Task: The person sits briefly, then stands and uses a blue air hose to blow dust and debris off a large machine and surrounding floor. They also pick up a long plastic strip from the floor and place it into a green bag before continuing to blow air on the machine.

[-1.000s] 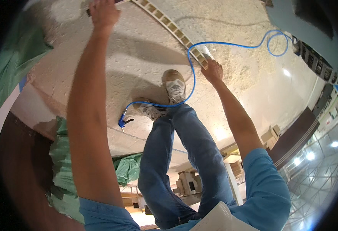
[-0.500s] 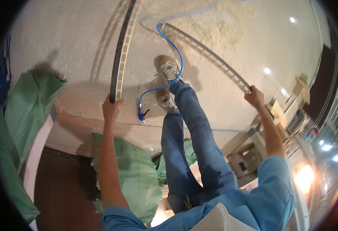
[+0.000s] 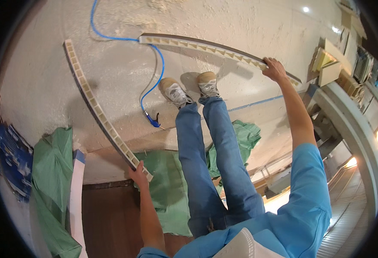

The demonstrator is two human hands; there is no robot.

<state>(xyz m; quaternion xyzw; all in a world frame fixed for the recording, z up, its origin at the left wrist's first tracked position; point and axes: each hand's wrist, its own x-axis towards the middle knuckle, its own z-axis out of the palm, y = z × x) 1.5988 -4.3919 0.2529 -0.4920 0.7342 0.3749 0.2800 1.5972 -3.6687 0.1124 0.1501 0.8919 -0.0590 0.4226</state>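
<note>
My left hand [image 3: 139, 174] is closed round the near end of a long, narrow strip [image 3: 95, 101]. This strip has a dark edge and a row of pale open cells, and it slants away to the far left. My right hand [image 3: 276, 70] grips a second strip [image 3: 202, 46] of the same kind near its right end. That one reaches leftward across the far side, its pale triangular cells showing under a dark edge. A blue air blow gun [image 3: 153, 121] lies on the floor between the strips, and its blue hose [image 3: 162, 64] passes by the second strip's left end.
Green cloth [image 3: 53, 185] hangs at the left beside a white panel edge [image 3: 78, 198]. Another green cloth [image 3: 165, 189] lies by my legs, over a brown surface [image 3: 111, 219]. Pale debris is scattered on the floor [image 3: 240, 21]. Boxes [image 3: 329, 69] and a curved grey frame [image 3: 352, 124] stand at right.
The view has turned. The left strip now slants to the far left, and my left hand is lower in view. The right strip lies more crosswise, and my right hand appears farther up.
</note>
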